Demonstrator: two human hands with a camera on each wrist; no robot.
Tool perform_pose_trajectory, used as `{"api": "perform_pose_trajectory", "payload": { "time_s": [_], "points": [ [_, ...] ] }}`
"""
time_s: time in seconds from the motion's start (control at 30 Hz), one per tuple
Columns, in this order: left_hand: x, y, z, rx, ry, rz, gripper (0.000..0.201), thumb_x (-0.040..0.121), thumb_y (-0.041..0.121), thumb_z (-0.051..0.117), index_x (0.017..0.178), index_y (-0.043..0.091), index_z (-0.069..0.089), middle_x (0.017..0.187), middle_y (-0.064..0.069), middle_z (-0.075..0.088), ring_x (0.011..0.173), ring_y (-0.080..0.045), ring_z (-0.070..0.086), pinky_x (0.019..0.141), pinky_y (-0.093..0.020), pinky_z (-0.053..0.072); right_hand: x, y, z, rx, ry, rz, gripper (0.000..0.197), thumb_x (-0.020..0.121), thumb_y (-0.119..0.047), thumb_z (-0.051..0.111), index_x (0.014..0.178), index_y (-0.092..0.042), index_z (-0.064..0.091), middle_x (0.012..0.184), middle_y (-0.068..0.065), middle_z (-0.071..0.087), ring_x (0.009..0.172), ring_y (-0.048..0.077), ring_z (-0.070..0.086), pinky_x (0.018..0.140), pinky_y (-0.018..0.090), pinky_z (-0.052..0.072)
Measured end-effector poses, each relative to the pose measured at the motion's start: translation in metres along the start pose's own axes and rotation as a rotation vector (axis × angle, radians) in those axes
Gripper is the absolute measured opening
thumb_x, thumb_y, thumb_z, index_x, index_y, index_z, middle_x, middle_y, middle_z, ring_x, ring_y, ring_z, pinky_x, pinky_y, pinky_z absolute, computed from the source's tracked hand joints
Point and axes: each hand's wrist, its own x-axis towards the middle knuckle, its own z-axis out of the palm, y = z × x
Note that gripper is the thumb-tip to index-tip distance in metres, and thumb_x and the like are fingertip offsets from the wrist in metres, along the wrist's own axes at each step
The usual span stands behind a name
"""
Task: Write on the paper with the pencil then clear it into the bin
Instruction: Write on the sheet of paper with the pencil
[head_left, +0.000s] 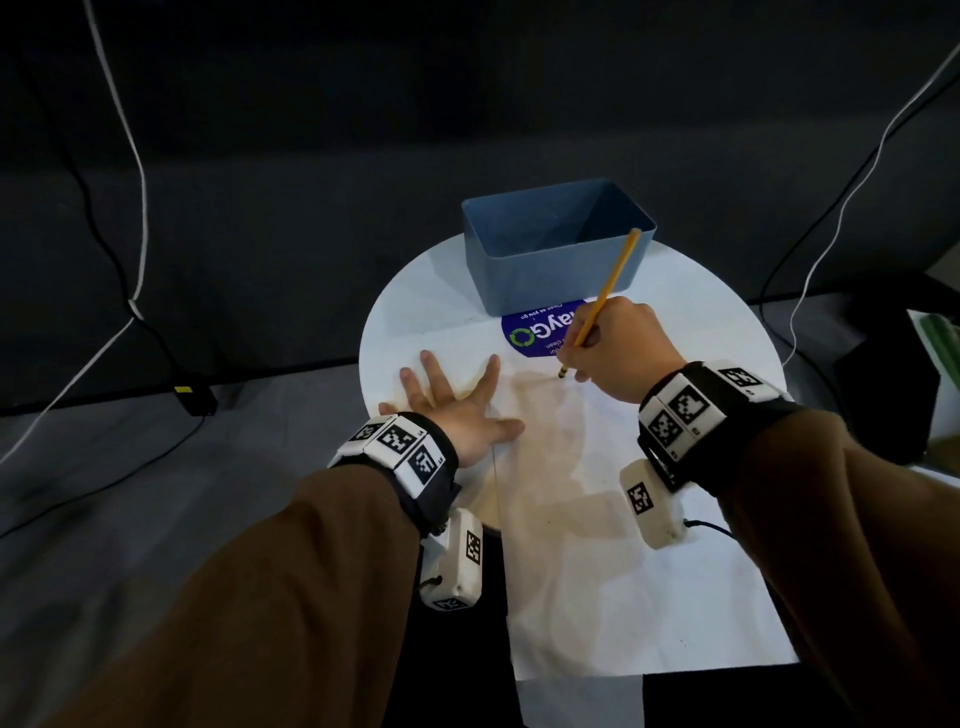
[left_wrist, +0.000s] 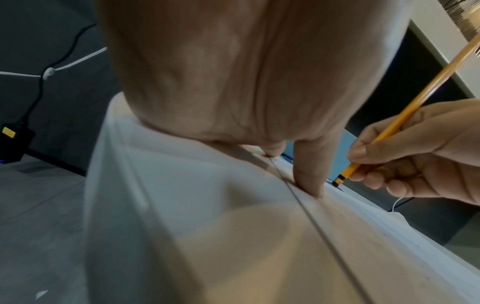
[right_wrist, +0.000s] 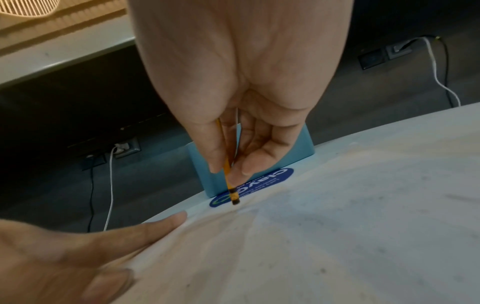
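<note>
lying across the near part of the round white table (head_left: 410, 312), the white sheet of paper (head_left: 613, 571) is being pinned by the left hand (head_left: 457, 405), fingers spread flat. just beyond, the right hand (head_left: 618, 353) is pinching the yellow wooden pencil (head_left: 602, 296), its dark end at the sheet's far edge; keeping pressure light should be avoiding tears. the blue plastic bin (head_left: 550, 260) is waiting farthest back

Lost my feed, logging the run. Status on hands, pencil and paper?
Left hand flat, pressing the paper. Right hand grips the pencil, tip at the paper's far edge. Blue bin open behind, nothing blocking.
</note>
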Motion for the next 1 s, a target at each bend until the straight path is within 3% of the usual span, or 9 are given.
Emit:
{"api": "perform_pose_trajectory", "payload": {
  "time_s": [0.2, 0.4, 0.53, 0.6, 0.8, 0.93, 1.0],
  "points": [
    [-0.003, 0.001, -0.002, 0.011, 0.006, -0.008, 0.084, 0.091, 0.073, 0.043, 0.149, 0.056, -0.015, 0.155, -0.014, -0.041, 0.143, -0.043, -0.033, 0.111, -0.072, -0.008, -0.006, -0.015, -0.003, 0.076, -0.051, -0.041, 0.012, 0.081, -0.006, 0.077, 0.079, -0.017, 0.073, 0.080, -0.001, 0.072, 0.075, 0.008, 0.064, 0.069, 0.023, 0.054],
    [-0.004, 0.001, 0.001, 0.037, -0.008, -0.013, 0.082, 0.092, 0.073, 0.041, 0.149, 0.056, -0.016, 0.154, -0.014, -0.041, 0.144, -0.042, -0.032, 0.111, -0.071, -0.006, -0.009, -0.020, 0.006, 0.085, -0.075, -0.013, 0.022, 0.077, -0.004, 0.078, 0.074, -0.023, 0.069, 0.085, -0.002, 0.069, 0.091, 0.016, 0.063, 0.076, 0.027, 0.050],
    [-0.003, 0.000, 0.000, 0.016, 0.004, 0.000, 0.082, 0.092, 0.071, 0.042, 0.149, 0.056, -0.015, 0.154, -0.013, -0.043, 0.143, -0.041, -0.034, 0.111, -0.071, -0.009, -0.009, -0.018, 0.004, 0.035, -0.039, -0.018, 0.012, 0.080, -0.008, 0.079, 0.079, -0.017, 0.071, 0.084, 0.000, 0.069, 0.090, 0.017, 0.063, 0.073, 0.025, 0.045],
    [-0.003, 0.000, -0.002, 0.009, 0.018, 0.000, 0.083, 0.092, 0.071, 0.043, 0.150, 0.055, -0.015, 0.154, -0.013, -0.042, 0.143, -0.042, -0.033, 0.111, -0.071, -0.008, -0.008, -0.020, 0.002, 0.019, 0.006, -0.039, 0.007, 0.081, -0.012, 0.080, 0.081, -0.011, 0.072, 0.081, 0.003, 0.070, 0.085, 0.020, 0.065, 0.070, 0.027, 0.047],
    [-0.002, 0.000, 0.001, 0.003, 0.009, 0.002, 0.081, 0.092, 0.072, 0.043, 0.148, 0.060, -0.013, 0.156, -0.014, -0.038, 0.144, -0.042, -0.032, 0.111, -0.072, -0.008, -0.008, -0.018, 0.006, -0.035, 0.053, -0.083, 0.019, 0.084, -0.018, 0.079, 0.078, -0.004, 0.067, 0.076, 0.011, 0.069, 0.078, 0.028, 0.066, 0.073, 0.041, 0.058],
    [-0.003, 0.000, 0.001, 0.006, 0.011, 0.010, 0.081, 0.091, 0.072, 0.044, 0.148, 0.060, -0.013, 0.155, -0.014, -0.041, 0.143, -0.042, -0.034, 0.112, -0.072, -0.008, -0.008, -0.015, 0.006, -0.069, 0.029, -0.035, 0.026, 0.082, -0.022, 0.083, 0.084, -0.010, 0.061, 0.093, 0.010, 0.069, 0.088, 0.026, 0.067, 0.075, 0.036, 0.059],
    [-0.003, 0.000, 0.001, 0.007, 0.018, 0.012, 0.082, 0.091, 0.072, 0.045, 0.148, 0.059, -0.013, 0.155, -0.013, -0.041, 0.143, -0.042, -0.034, 0.112, -0.071, -0.008, -0.006, -0.013, 0.002, -0.050, 0.062, 0.002, 0.026, 0.083, -0.024, 0.083, 0.087, -0.007, 0.064, 0.092, 0.010, 0.068, 0.085, 0.025, 0.068, 0.072, 0.035, 0.059]
  ]
}}
